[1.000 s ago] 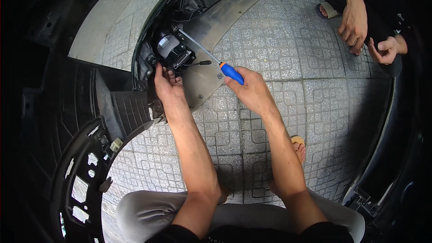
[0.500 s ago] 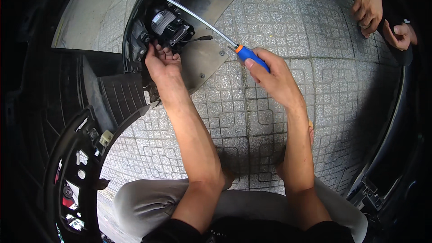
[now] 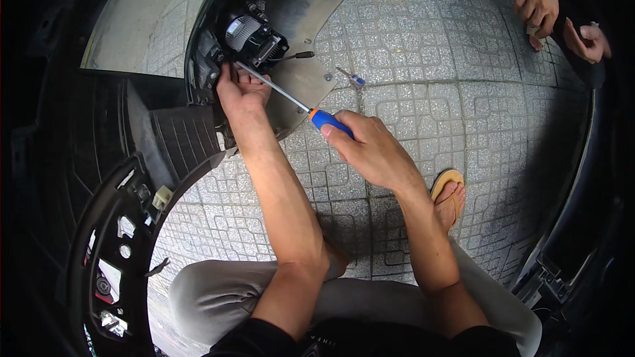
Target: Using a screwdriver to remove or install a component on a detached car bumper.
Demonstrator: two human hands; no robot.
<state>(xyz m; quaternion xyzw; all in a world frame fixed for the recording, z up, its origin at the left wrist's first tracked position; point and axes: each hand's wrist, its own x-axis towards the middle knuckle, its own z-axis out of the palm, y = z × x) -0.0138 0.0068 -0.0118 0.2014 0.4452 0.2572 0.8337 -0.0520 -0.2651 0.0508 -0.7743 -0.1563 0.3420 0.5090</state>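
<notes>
My right hand (image 3: 374,145) is wrapped round a screwdriver (image 3: 331,125) with a blue handle, an orange collar and a long steel shaft. The shaft slants up and left, its tip ending at the fingers of my left hand (image 3: 245,92). That hand is palm up with curled fingers, against the dark edge of a headlight assembly (image 3: 208,59); whatever it holds there is hidden. Just above the fingers sits a finned metal and black unit (image 3: 256,39), from which a short black cable with a plug (image 3: 303,55) sticks out.
A smaller blue-handled screwdriver (image 3: 356,80) lies on the patterned paving (image 3: 410,46). Another person's hands (image 3: 537,0) are at the upper right. At left stand a black slatted panel (image 3: 185,139) and a curved black frame (image 3: 109,238). My sandalled foot (image 3: 450,198) is at right.
My right hand has moved left and down, bringing the screwdriver tip from above the finned unit to my left fingers. The small screwdriver on the paving now shows fully. My left hand stays nearly still.
</notes>
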